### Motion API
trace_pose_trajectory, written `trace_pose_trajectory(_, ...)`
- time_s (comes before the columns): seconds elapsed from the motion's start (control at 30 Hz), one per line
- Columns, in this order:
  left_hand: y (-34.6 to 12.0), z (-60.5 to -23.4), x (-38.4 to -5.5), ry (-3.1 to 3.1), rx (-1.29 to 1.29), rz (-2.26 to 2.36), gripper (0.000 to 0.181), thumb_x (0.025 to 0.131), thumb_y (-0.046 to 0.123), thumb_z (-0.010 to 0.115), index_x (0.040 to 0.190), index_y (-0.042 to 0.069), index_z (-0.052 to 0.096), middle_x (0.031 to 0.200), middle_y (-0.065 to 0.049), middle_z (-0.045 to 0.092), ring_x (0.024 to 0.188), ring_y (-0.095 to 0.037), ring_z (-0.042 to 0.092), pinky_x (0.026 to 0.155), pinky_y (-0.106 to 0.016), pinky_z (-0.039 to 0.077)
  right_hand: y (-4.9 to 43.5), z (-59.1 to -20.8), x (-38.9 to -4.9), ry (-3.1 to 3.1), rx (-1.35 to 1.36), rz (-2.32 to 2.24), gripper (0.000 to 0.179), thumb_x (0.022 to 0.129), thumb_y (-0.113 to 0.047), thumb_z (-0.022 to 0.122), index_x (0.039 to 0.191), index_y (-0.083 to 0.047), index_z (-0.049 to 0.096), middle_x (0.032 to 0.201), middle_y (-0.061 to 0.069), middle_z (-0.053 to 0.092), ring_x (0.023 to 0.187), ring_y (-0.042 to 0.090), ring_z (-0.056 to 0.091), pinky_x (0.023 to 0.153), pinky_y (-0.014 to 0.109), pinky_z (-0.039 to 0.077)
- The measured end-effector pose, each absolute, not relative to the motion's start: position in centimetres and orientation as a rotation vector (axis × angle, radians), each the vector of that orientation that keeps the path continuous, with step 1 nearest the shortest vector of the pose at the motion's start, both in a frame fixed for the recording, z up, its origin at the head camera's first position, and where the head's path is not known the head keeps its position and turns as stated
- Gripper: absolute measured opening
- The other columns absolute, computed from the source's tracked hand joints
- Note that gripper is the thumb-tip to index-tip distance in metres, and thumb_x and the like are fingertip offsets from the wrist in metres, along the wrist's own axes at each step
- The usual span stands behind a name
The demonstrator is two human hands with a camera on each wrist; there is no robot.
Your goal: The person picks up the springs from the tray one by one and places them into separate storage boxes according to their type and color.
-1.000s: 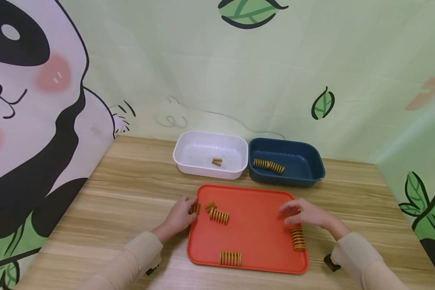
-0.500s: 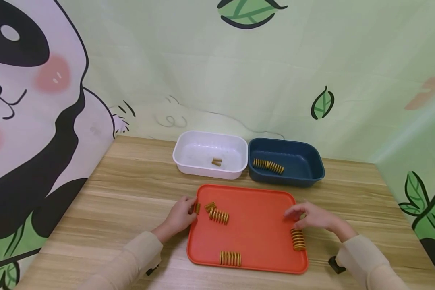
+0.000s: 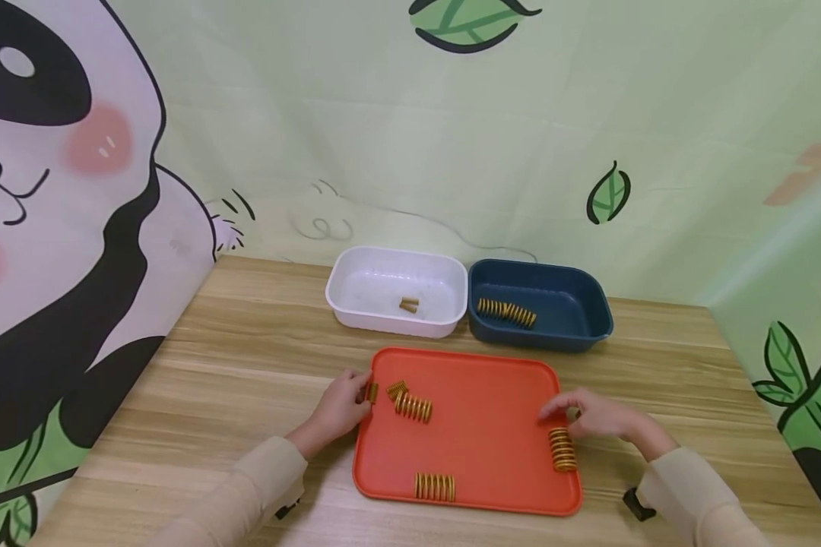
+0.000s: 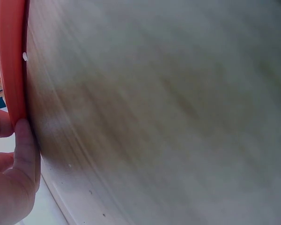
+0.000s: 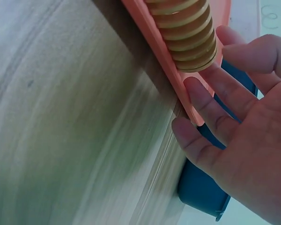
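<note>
Head, left fingers (image 3: 359, 379) on tray edge (image 3: 359, 450), right fingers (image 3: 561, 403) opposite, roomy middle (image 3: 486, 433).

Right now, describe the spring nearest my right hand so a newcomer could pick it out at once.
Find the red tray on the wooden table. Along its right edge, beside the right hand, lies a thick golden spring. No other spring on the tray lies along that edge.
</note>
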State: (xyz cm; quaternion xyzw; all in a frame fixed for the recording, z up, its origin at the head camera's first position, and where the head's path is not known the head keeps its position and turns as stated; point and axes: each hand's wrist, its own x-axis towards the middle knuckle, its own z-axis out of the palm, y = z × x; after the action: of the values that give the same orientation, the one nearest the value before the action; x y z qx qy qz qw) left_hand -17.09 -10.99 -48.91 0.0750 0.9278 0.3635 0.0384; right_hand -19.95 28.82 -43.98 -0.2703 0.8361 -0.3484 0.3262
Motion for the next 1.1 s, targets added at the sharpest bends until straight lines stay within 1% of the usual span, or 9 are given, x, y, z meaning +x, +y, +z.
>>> trace_pose_trajectory(0.1, -11.0, -48.9, -17.1, 2.842, 0.222, 1.115, 0.053, 0.073, -0.002, 0.060, 0.124, -0.008, 0.046, 0.103, -0.015, 0.051, 0.077, -0.017, 0.050, 0.063, -0.024, 0.044, 29.0, -44.0, -19.9, 2.195, -0.744, -0.901, 0.043, 0.065, 0.009, 0.050, 0.105, -0.001, 0.062, 0.111, 0.015, 0.058, 0.099, 0.023, 0.047, 0.083, 0.041, 0.039)
trace_pose_trajectory(0.27, -11.0, -48.9, -17.1, 2.834, 0.221, 1.116, 0.053, 0.073, -0.002, 0.060, 0.124, -0.008, 0.045, 0.103, -0.016, 0.051, 0.076, -0.017, 0.050, 0.062, -0.024, 0.044, 29.0, -44.3, -19.9, 2.210, -0.780, -0.881, 0.042, 0.064, 0.009, 0.051, 0.103, -0.003, 0.064, 0.110, 0.014, 0.058, 0.101, 0.017, 0.048, 0.086, 0.044, 0.038)
trace_pose_trajectory(0.43, -11.0, -48.8, -17.0, 2.835, 0.225, 1.120, 0.053, 0.073, -0.002, 0.060, 0.124, -0.009, 0.046, 0.101, -0.015, 0.051, 0.074, -0.016, 0.049, 0.060, -0.024, 0.043, 29.0, -44.4, -19.9, 2.209, -0.785, -0.874, 0.039, 0.065, 0.006, 0.054, 0.101, -0.004, 0.064, 0.110, 0.013, 0.058, 0.101, 0.015, 0.048, 0.087, 0.046, 0.037)
trace_pose_trajectory(0.53, -10.9, -48.7, -17.0, 2.840, 0.231, 1.119, 0.053, 0.073, -0.003, 0.060, 0.123, -0.009, 0.046, 0.101, -0.015, 0.051, 0.074, -0.016, 0.049, 0.060, -0.024, 0.043, 29.0, -44.5, -19.9, 2.205, -0.781, -0.881, 0.036, 0.067, 0.004, 0.056, 0.101, -0.004, 0.064, 0.109, 0.013, 0.058, 0.099, 0.017, 0.048, 0.086, 0.045, 0.037)
trace_pose_trajectory(0.67, -10.9, -48.7, -17.0, 2.844, 0.238, 1.118, 0.053, 0.072, -0.003, 0.060, 0.123, -0.009, 0.046, 0.101, -0.015, 0.051, 0.074, -0.016, 0.049, 0.061, -0.024, 0.043, 28.9, -44.6, -19.9, 2.218, -0.771, -0.884, 0.029, 0.075, -0.006, 0.060, 0.104, -0.001, 0.062, 0.108, 0.014, 0.058, 0.097, 0.022, 0.048, 0.084, 0.039, 0.040)
trace_pose_trajectory(0.77, -10.9, -48.7, -17.0, 2.841, 0.237, 1.119, 0.053, 0.072, -0.002, 0.060, 0.123, -0.009, 0.046, 0.101, -0.015, 0.051, 0.074, -0.016, 0.049, 0.061, -0.025, 0.043, 28.7, -44.6, -19.9, 2.251, -0.773, -0.876, 0.033, 0.078, -0.015, 0.063, 0.106, 0.002, 0.060, 0.107, 0.016, 0.058, 0.096, 0.025, 0.050, 0.083, 0.037, 0.043)
trace_pose_trajectory(0.93, -10.9, -48.7, -17.0, 2.838, 0.229, 1.120, 0.053, 0.072, -0.002, 0.060, 0.123, -0.009, 0.046, 0.101, -0.016, 0.052, 0.075, -0.017, 0.049, 0.062, -0.025, 0.043, 28.1, -44.8, -20.0, 2.312, -0.792, -0.862, 0.039, 0.078, -0.021, 0.065, 0.106, 0.005, 0.059, 0.105, 0.017, 0.060, 0.095, 0.029, 0.053, 0.082, 0.036, 0.045)
trace_pose_trajectory(1.03, -11.0, -48.8, -17.0, 2.841, 0.230, 1.118, 0.053, 0.072, -0.002, 0.060, 0.123, -0.009, 0.046, 0.102, -0.016, 0.052, 0.075, -0.017, 0.049, 0.062, -0.025, 0.043, 27.7, -44.9, -20.0, 2.327, -0.786, -0.858, 0.040, 0.077, -0.023, 0.065, 0.105, 0.005, 0.059, 0.101, 0.015, 0.061, 0.089, 0.023, 0.054, 0.077, 0.030, 0.046)
trace_pose_trajectory(1.1, -11.0, -48.8, -17.0, 2.840, 0.230, 1.117, 0.053, 0.073, -0.002, 0.060, 0.123, -0.009, 0.046, 0.102, -0.016, 0.052, 0.075, -0.017, 0.049, 0.061, -0.024, 0.043, 27.4, -44.9, -20.0, 2.315, -0.777, -0.870, 0.037, 0.077, -0.022, 0.065, 0.103, 0.004, 0.060, 0.094, 0.012, 0.061, 0.081, 0.016, 0.053, 0.071, 0.025, 0.046)
